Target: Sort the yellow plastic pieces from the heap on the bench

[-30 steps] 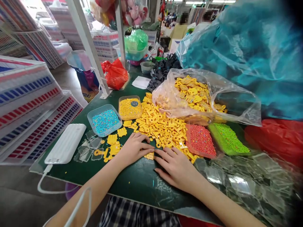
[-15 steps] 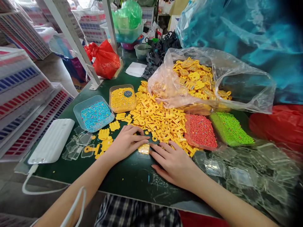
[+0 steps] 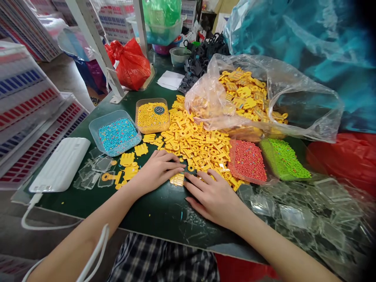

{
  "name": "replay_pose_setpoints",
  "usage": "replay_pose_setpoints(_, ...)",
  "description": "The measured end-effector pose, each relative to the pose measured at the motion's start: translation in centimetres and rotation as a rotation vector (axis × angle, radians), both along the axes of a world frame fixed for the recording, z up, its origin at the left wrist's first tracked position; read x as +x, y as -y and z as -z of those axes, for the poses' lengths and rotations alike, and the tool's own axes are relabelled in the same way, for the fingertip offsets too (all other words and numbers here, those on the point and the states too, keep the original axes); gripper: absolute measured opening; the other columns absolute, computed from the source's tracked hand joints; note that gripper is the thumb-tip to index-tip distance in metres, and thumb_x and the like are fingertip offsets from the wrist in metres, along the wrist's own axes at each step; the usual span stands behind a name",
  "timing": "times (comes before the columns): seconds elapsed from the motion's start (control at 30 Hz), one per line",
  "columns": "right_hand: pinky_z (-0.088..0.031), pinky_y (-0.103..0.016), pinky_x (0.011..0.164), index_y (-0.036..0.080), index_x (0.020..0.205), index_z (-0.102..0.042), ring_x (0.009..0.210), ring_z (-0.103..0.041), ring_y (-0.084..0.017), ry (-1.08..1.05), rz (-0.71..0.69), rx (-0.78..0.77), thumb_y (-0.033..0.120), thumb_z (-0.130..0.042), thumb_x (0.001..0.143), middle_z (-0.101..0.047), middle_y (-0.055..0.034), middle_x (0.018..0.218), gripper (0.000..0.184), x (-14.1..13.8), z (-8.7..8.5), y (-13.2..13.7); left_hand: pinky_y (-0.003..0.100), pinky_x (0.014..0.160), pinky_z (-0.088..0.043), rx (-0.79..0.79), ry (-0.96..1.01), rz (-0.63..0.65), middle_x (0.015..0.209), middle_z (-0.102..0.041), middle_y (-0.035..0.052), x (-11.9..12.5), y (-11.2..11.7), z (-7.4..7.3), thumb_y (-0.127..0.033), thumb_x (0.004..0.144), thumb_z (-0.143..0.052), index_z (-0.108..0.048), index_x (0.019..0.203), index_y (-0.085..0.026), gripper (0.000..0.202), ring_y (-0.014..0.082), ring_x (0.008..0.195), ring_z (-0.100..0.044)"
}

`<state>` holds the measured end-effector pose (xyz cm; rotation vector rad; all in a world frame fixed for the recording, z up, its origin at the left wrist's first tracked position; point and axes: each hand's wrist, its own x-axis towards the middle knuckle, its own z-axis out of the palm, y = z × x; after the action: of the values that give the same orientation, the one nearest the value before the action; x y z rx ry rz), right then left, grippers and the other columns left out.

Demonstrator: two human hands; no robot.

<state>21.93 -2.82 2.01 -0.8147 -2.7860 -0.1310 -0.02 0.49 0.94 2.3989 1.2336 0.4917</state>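
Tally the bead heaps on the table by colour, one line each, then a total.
Blue beads: 1
Yellow beads: 1
Red beads: 1
Green beads: 1
Total: 4

The blue and yellow heaps lie in clear tubs; the red and green seem to be in clear wraps.

Bare green table (image 3: 160,213) nearside; yellow parts heap (image 3: 195,143) and bead trays (image 3: 117,135) beyond

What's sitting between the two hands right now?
In the head view, a small yellow plastic piece lies on the green table between the left hand and the right hand; both hands' fingertips touch it.
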Motion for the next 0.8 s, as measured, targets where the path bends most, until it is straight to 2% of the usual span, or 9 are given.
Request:
replay_pose_setpoints(0.23,-0.038,-0.039,0.082,0.017,0.101,-0.068,0.091,-0.058,-0.023,-0.04,-0.013,0.052,0.033,-0.052,0.092,-0.07,-0.0079,0.115,0.023,0.0,0.2,-0.1,0.035,0.078,-0.034,0.088,0.013,-0.047,0.087,-0.07,-0.0001,0.9,0.3,0.4,-0.038,0.093,-0.06,-0.076,0.09,-0.025,0.021,0.0175,0.085,-0.056)
replay_pose_setpoints(0.3,-0.038,-0.039,0.083,0.017,0.1,-0.068,0.092,-0.059,-0.023,-0.054,-0.012,0.067,0.033,-0.053,0.092,-0.071,-0.0076,0.114,0.023,0.0,0.2,0.0,0.033,0.076,-0.036,0.135,0.049,-0.044,0.084,-0.071,-0.0003,0.9,0.5,0.1,-0.036,0.093,-0.06,-0.076,0.088,-0.024,0.02,0.0166,0.083,-0.057)
replay_pose_setpoints(0.37,-0.038,-0.039,0.085,0.018,0.102,-0.068,0.094,-0.059,-0.023,-0.077,-0.007,0.085,0.033,-0.052,0.093,-0.071,-0.007,0.113,0.024,0.0,0.3,0.1,0.031,0.073,-0.039,0.258,0.126,-0.094,0.082,-0.072,-0.0011,0.2,0.5,-0.6,-0.036,0.093,-0.059,-0.075,0.088,-0.024,0.021,0.0147,0.078,-0.059)
replay_pose_setpoints(0.43,-0.038,-0.039,0.087,0.019,0.102,-0.069,0.097,-0.06,-0.023,-0.106,0.007,0.109,0.032,-0.05,0.094,-0.072,-0.0052,0.113,0.024,-0.1,0.5,0.1,0.031,0.074,-0.042,0.433,0.201,-0.236,0.084,-0.073,-0.0001,-1.6,0.4,-1.7,-0.036,0.095,-0.056,-0.074,0.089,-0.024,0.023,0.0148,0.078,-0.061)
replay_pose_setpoints(0.53,-0.038,-0.038,0.086,0.021,0.098,-0.07,0.095,-0.062,-0.022,-0.132,0.04,0.146,0.032,-0.047,0.096,-0.073,-0.0032,0.109,0.025,0.0,0.7,-0.2,0.039,0.081,-0.041,0.592,0.19,-0.629,0.093,-0.073,0.0065,-5.9,-0.1,-3.4,-0.035,0.098,-0.049,-0.074,0.091,-0.021,0.029,0.0224,0.087,-0.061)
replay_pose_setpoints(0.57,-0.039,-0.038,0.086,0.021,0.097,-0.071,0.094,-0.062,-0.021,-0.141,0.051,0.159,0.032,-0.047,0.096,-0.073,-0.0032,0.108,0.026,0.0,0.8,-0.3,0.04,0.081,-0.042,0.561,0.111,-0.803,0.093,-0.073,0.0065,-7.3,-0.4,-3.9,-0.038,0.097,-0.05,-0.074,0.089,-0.021,0.031,0.0245,0.088,-0.06)
replay_pose_setpoints(0.63,-0.04,-0.037,0.086,0.022,0.097,-0.071,0.092,-0.063,-0.02,-0.158,0.062,0.171,0.031,-0.047,0.096,-0.074,-0.0034,0.107,0.026,-0.1,0.9,-0.5,0.042,0.081,-0.042,0.395,-0.076,-0.943,0.096,-0.074,0.0069,-9.5,-1.2,-4.7,-0.041,0.093,-0.053,-0.075,0.087,-0.021,0.03,0.028,0.09,-0.06)
replay_pose_setpoints(0.7,-0.04,-0.037,0.085,0.022,0.097,-0.071,0.092,-0.063,-0.02,-0.175,0.059,0.178,0.031,-0.048,0.095,-0.074,-0.0035,0.106,0.025,-0.2,0.9,-0.6,0.041,0.081,-0.043,0.257,-0.181,-0.896,0.1,-0.073,0.0063,-10.2,-2.5,-5.4,-0.041,0.092,-0.054,-0.075,0.09,-0.022,0.029,0.0279,0.091,-0.061)
replay_pose_setpoints(0.8,-0.04,-0.036,0.083,0.021,0.099,-0.07,0.091,-0.063,-0.021,-0.195,0.039,0.187,0.031,-0.049,0.095,-0.074,-0.004,0.103,0.024,-0.4,0.8,-0.5,0.037,0.083,-0.043,0.218,-0.227,-0.704,0.1,-0.074,0.0047,-9.0,-5.1,-6.4,-0.041,0.092,-0.051,-0.074,0.093,-0.023,0.029,0.0236,0.088,-0.062)
